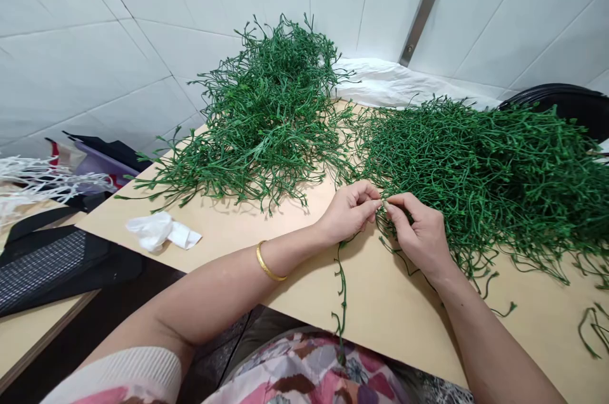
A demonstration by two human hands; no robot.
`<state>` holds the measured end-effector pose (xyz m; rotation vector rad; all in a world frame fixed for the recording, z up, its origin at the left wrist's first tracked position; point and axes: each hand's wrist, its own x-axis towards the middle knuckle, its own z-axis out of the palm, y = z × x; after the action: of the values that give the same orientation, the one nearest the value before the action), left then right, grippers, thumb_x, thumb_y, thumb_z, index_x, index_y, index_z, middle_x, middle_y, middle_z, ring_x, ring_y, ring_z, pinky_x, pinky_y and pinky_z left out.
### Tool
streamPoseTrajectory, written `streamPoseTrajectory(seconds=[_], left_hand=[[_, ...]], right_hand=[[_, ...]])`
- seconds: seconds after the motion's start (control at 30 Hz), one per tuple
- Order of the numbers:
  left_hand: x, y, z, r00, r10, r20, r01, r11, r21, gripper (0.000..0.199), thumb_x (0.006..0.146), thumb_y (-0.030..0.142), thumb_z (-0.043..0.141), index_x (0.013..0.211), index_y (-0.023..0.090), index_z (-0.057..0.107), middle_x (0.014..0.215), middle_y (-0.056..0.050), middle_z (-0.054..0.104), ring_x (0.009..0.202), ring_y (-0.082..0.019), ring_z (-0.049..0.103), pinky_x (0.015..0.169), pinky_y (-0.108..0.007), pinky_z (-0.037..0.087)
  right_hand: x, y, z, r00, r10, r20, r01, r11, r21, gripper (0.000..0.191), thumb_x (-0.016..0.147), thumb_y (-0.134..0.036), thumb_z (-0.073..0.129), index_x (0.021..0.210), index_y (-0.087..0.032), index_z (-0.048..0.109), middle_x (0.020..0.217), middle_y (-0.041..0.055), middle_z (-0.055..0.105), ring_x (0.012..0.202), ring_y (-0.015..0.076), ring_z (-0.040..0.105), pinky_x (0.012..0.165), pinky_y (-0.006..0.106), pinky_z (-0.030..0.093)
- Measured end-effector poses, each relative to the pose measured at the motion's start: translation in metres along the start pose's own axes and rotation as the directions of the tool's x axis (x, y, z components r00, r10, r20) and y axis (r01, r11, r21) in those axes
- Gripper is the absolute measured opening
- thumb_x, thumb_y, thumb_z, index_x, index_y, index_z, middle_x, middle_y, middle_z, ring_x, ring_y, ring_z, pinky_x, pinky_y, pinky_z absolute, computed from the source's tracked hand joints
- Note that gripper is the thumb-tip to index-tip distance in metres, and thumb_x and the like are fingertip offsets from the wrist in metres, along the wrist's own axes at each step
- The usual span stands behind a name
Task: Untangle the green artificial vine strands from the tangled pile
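Fingertips of my left hand (354, 210) and my right hand (419, 229) meet in a pinch over the light wooden board, at the edge of the green stems. A thin green strand (341, 290) with small side shoots hangs down from under my left hand towards the board's front edge. Another stem passes below my right hand. What lies between the fingertips is small and mostly hidden. Just beyond my right hand is a large heap of green plastic stems (457, 163). A second heap (280, 112) rises behind my left hand.
Crumpled white tissue (162, 231) lies on the board (228, 245) at left. White branching pieces (47, 179) and black mesh items (47, 267) are at the far left. A white plastic sheet (394, 82) runs along the tiled wall; black round objects (561, 103) stand at back right.
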<state>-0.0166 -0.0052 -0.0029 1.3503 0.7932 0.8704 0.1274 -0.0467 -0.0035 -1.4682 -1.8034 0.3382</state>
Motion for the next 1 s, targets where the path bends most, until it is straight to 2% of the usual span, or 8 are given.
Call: streamPoseTrajectory(seconds=[0.23,0.37,0.43,0.53,0.6,0.67,0.8,1.0], left_hand=[[0.005,-0.001,-0.007,0.986,-0.152,0.070,0.164,0.955,-0.249,0.013,0.069,0.022,0.060,0.076,0.013,0.053,0.045,0.005,0.046,0.035,-0.002,0.034,0.037,-0.016,0.024],[0.008,0.001,-0.012,0.966,-0.241,0.099,0.260,0.881,-0.395,0.016,0.065,0.021,0.064,0.068,0.014,0.050,0.040,0.008,0.035,0.033,0.000,0.021,0.036,-0.015,0.010],[0.010,0.002,-0.014,0.954,-0.276,0.117,0.298,0.839,-0.456,0.016,0.065,0.019,0.063,0.066,0.015,0.048,0.038,0.010,0.031,0.032,0.000,0.018,0.037,-0.015,0.008],[0.011,0.004,-0.016,0.956,-0.272,0.108,0.288,0.806,-0.517,0.014,0.065,0.016,0.061,0.067,0.015,0.047,0.037,0.010,0.030,0.032,0.000,0.017,0.036,-0.015,0.008],[0.012,0.003,-0.018,0.964,-0.254,0.075,0.254,0.807,-0.533,0.013,0.065,0.015,0.061,0.070,0.015,0.048,0.038,0.010,0.031,0.031,0.000,0.017,0.036,-0.015,0.010],[0.013,0.001,-0.019,0.970,-0.239,0.049,0.228,0.813,-0.536,0.013,0.065,0.016,0.061,0.073,0.015,0.051,0.038,0.010,0.031,0.031,-0.001,0.017,0.036,-0.016,0.010],[0.014,0.000,-0.018,0.972,-0.233,0.026,0.208,0.805,-0.556,0.015,0.061,0.015,0.065,0.071,0.013,0.054,0.041,0.009,0.033,0.034,0.000,0.022,0.037,-0.016,0.013],[0.014,0.003,-0.013,0.965,-0.242,-0.104,0.162,0.856,-0.490,0.015,0.055,0.013,0.069,0.065,0.011,0.058,0.051,0.003,0.048,0.043,-0.002,0.039,0.042,-0.016,0.027]], right_hand=[[0.003,0.001,-0.001,0.997,-0.079,0.010,0.078,0.993,0.084,0.021,0.085,-0.028,0.043,0.093,-0.020,0.061,0.082,0.0038,0.062,0.072,0.0152,0.054,0.068,0.028,0.042],[0.003,0.002,-0.004,0.998,0.005,0.063,-0.021,0.965,0.262,0.029,0.087,-0.037,0.041,0.099,-0.022,0.063,0.094,0.0057,0.061,0.082,0.0168,0.055,0.075,0.031,0.042],[0.004,0.003,-0.005,0.991,0.116,0.063,-0.131,0.887,0.443,0.036,0.087,-0.043,0.037,0.097,-0.021,0.064,0.097,0.0063,0.062,0.086,0.0175,0.056,0.078,0.032,0.043],[0.006,0.006,-0.007,0.956,0.284,0.078,-0.244,0.615,0.750,0.038,0.085,-0.047,0.040,0.087,-0.021,0.067,0.092,0.0059,0.063,0.085,0.0170,0.057,0.077,0.033,0.045],[0.009,0.008,-0.009,0.932,0.336,0.134,-0.280,0.438,0.854,0.030,0.082,-0.043,0.048,0.080,-0.021,0.068,0.086,0.0048,0.063,0.080,0.0152,0.056,0.074,0.031,0.047],[0.010,0.008,-0.011,0.918,0.346,0.191,-0.313,0.341,0.886,0.021,0.077,-0.037,0.055,0.076,-0.021,0.068,0.081,0.0037,0.062,0.075,0.0134,0.055,0.071,0.030,0.047],[0.010,0.005,-0.012,0.906,0.335,0.260,-0.366,0.305,0.879,0.013,0.073,-0.030,0.060,0.074,-0.020,0.067,0.074,0.0021,0.060,0.070,0.0106,0.053,0.067,0.025,0.046],[0.008,0.005,-0.012,0.902,0.319,0.292,-0.389,0.306,0.869,0.009,0.068,-0.027,0.066,0.073,-0.019,0.064,0.072,-0.0001,0.058,0.069,0.0094,0.053,0.068,0.024,0.045]])
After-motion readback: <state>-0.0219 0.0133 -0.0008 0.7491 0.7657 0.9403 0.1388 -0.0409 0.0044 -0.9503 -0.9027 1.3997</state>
